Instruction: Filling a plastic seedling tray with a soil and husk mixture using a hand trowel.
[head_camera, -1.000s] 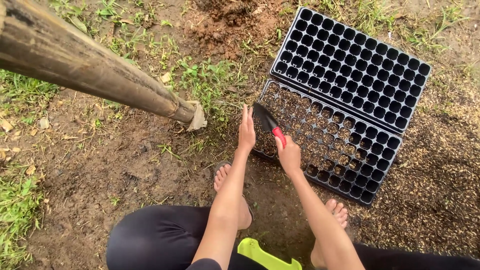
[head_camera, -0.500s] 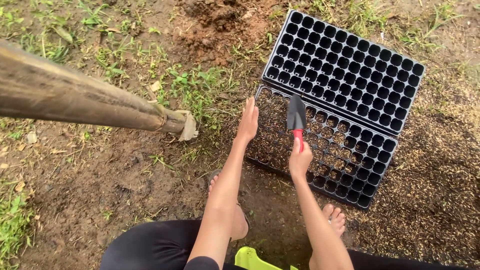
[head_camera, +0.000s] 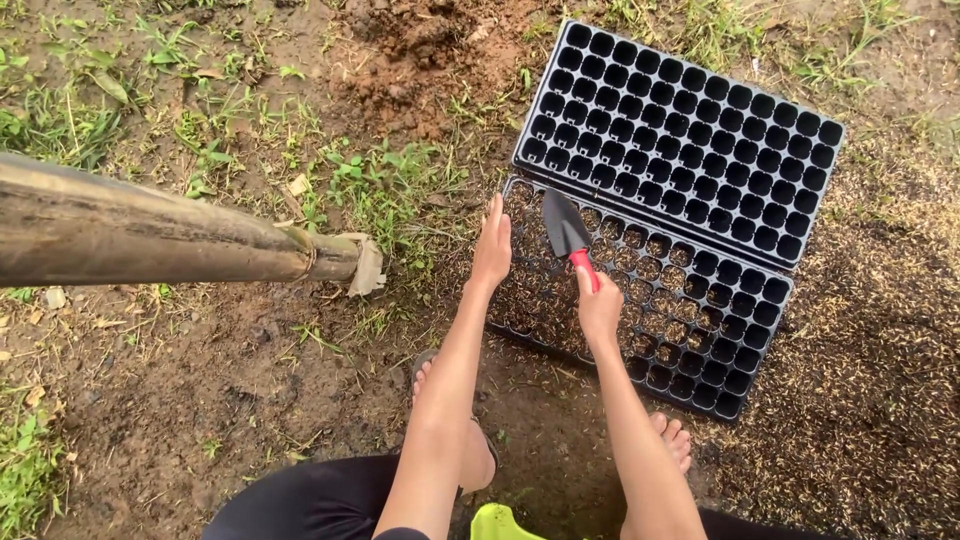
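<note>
My right hand (head_camera: 600, 305) grips a small trowel (head_camera: 566, 232) by its red handle, its dark blade pointing away over the near black seedling tray (head_camera: 700, 320). That tray's cells hold brownish husk-like filling. My left hand (head_camera: 492, 245) lies flat with fingers together at the tray's left edge, beside the blade. A second black tray (head_camera: 690, 135) with empty cells lies just beyond, touching the near one.
A thick bamboo pole (head_camera: 150, 235) crosses from the left at mid-height. A mound of loose reddish soil (head_camera: 420, 50) lies at the top. Husks (head_camera: 870, 380) cover the ground at right. My bare feet (head_camera: 670, 440) rest on muddy ground below the tray.
The trowel blade swung from the tray's left edge to further over it, then back a little to the left. My left hand stayed at the tray's left edge. The camera view shifted slightly.
</note>
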